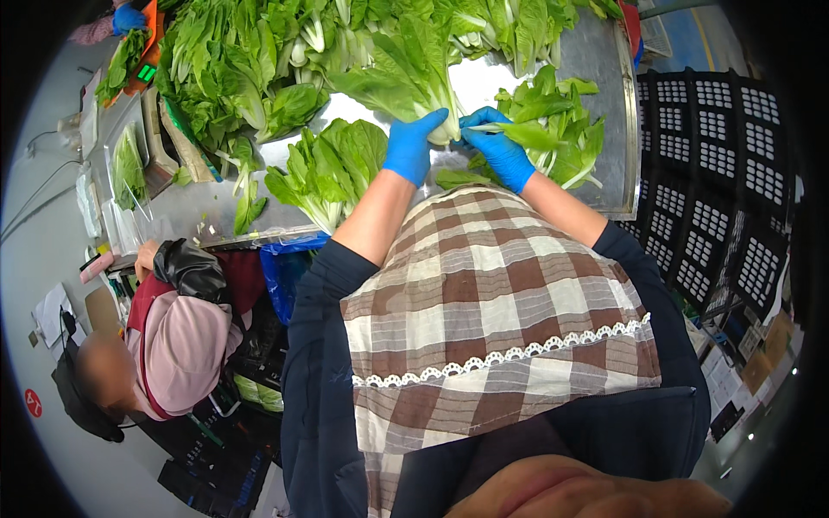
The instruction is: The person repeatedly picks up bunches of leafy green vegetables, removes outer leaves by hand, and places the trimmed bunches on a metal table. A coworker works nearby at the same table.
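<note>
My left hand (412,147), in a blue glove, grips a leafy green cabbage head (414,81) near its pale base, leaves pointing away from me. Close by the base, my right hand (502,155), also gloved, pinches the stalk of a single leaf (534,135); the leaf is blurred and looks separate from the head. Loose leaves (576,146) lie in a small pile beyond my right hand. Beside my left wrist rests a bunch of the same greens (337,165). Under my hands is a metal worktable (599,65).
Heaped greens (227,65) cover the table's far side. An orange scale (146,58) and a bagged cabbage (129,165) are at left. A co-worker (184,343) sits there; another person's gloved hand (128,19) is behind. Black crates (712,149) stand right, a blue-lined bin (282,278) below.
</note>
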Demonstrator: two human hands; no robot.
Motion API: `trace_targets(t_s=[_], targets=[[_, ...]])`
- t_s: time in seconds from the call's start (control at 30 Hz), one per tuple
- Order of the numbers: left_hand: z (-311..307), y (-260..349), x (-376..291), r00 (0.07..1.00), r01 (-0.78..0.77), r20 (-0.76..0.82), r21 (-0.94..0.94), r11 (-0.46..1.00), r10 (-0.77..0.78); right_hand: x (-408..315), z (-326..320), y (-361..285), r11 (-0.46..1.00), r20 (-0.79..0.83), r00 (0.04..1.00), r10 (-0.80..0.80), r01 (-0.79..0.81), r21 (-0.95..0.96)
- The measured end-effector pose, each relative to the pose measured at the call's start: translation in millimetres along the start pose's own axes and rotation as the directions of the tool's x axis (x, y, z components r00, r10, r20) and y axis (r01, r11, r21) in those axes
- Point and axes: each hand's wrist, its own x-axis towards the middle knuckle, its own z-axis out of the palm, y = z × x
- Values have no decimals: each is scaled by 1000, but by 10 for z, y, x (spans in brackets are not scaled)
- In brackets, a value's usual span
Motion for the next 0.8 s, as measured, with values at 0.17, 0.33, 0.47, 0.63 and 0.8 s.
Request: trace_targets(t_s=[0.17, 0.33, 0.47, 0.63, 0.8], targets=[[30, 25, -90, 998, -54, 11, -17, 998, 55, -37, 124, -151, 1000, -32, 999, 22, -22, -11], [38, 53, -137, 1000, -29, -13, -140, 990, 28, -42, 152, -185, 993, -2, 999, 34, -34, -117], [45, 42, -146, 998, -59, -30, -213, 975, 54, -28, 126, -98, 999, -33, 998, 48, -48, -12], [5, 73, -150, 999, -50, -26, -203, 978, 46, -30, 114, -102, 969, 8, 994, 106, -105, 224], [-23, 87, -195, 986, -164, -36, -108, 981, 160, -40, 249, -233, 999, 64, 997, 41, -41, -2]])
